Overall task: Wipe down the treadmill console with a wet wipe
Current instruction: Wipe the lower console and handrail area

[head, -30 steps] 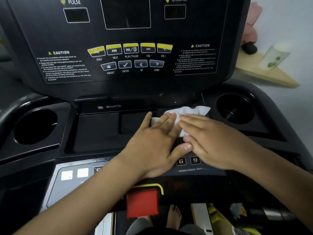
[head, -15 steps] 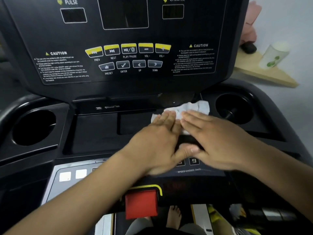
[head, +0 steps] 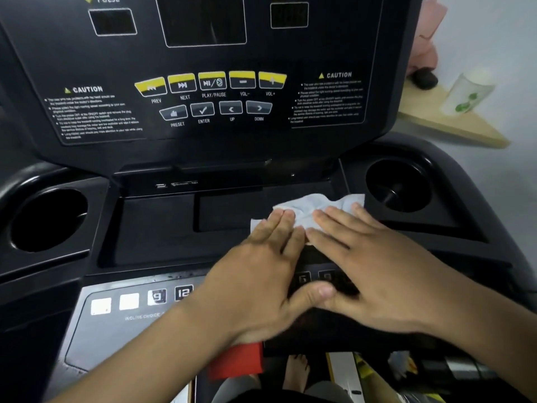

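The black treadmill console (head: 203,135) fills the view, its upright panel carrying yellow media buttons and caution labels. A white wet wipe (head: 316,206) lies crumpled on the right part of the flat tray (head: 157,228) below that panel. My left hand (head: 261,274) and my right hand (head: 372,263) lie side by side, palms down, with their fingertips pressing on the near edge of the wipe. My left thumb reaches under my right hand over the speed buttons. The far half of the wipe shows beyond my fingers.
Round cup holders sit at the left (head: 48,219) and right (head: 398,184) of the tray. A grey incline button strip (head: 128,301) and a red safety key (head: 236,362) are near me. A wooden shelf (head: 453,123) with a white cup (head: 470,91) is at the right.
Both hands have slid a little to the right and toward me with the wipe under them. The wipe is spread wider. The incline buttons 9 and 12 are uncovered.
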Demonstrator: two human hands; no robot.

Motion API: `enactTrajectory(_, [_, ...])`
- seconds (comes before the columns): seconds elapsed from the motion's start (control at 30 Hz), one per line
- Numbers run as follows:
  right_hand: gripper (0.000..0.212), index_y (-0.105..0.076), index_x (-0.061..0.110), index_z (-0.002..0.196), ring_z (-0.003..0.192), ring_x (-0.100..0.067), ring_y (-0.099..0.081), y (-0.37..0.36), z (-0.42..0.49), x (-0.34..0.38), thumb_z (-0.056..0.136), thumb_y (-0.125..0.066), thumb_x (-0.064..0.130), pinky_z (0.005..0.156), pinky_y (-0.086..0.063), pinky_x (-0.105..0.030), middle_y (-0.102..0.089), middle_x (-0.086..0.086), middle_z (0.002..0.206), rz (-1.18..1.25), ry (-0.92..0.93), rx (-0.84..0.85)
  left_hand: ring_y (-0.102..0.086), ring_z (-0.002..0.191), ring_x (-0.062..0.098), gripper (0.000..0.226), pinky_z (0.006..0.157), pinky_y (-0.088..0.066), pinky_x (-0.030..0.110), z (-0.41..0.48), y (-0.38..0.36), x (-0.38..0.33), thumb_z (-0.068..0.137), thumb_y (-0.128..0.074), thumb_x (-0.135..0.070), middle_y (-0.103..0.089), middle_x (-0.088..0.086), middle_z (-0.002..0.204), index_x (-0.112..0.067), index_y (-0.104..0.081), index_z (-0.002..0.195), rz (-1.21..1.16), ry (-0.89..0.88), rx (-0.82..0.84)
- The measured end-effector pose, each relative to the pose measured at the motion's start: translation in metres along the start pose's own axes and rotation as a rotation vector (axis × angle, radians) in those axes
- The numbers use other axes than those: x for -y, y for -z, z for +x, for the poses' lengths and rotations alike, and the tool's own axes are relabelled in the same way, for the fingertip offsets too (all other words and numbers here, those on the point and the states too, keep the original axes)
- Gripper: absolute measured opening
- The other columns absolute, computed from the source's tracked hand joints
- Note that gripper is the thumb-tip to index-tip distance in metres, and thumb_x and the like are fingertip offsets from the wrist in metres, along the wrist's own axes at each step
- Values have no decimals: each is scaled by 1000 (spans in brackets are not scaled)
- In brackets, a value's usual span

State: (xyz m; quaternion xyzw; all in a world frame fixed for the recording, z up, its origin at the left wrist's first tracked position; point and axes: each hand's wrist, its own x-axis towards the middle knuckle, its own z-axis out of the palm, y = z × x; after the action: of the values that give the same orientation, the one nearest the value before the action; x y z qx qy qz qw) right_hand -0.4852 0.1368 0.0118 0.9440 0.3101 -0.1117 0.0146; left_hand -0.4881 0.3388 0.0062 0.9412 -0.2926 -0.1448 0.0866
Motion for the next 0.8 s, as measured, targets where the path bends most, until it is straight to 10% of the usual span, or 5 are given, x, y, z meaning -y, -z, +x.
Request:
enactTrajectory(0.47, [86, -5, 35, 153, 143, 0, 10, 14, -1, -6, 80, 4, 81, 115, 11, -56, 4, 14, 159, 59, -63, 122, -19, 148, 19, 97, 116, -22, 30, -2, 6, -1, 81, 2, -78, -22, 6, 161, -19, -24, 153, -88, 29, -45])
enactTrajectory(0.6, [75, 2, 26, 153, 144, 0, 11, 16, 34, -28, 92, -20, 64, 117, 10, -53, 5, 9, 162, -29, -116, 81, 2, 151, 18, 96, 119, -6, 29, 44, 12, -2, 81, -3, -70, -3, 11, 164, -10, -9, 156, -70, 79, -33])
enactTrajectory(0.8, [92, -20, 31, 152, 144, 3, -7, 25, -3, -9, 76, 3, 76, 118, 13, -40, -12, 16, 159, 46, -25, 154, -44, 135, 20, 87, 101, -41, 32, -4, 13, -11, 83, -5, -79, -37, 3, 155, -27, -34, 148, -40, 31, -52])
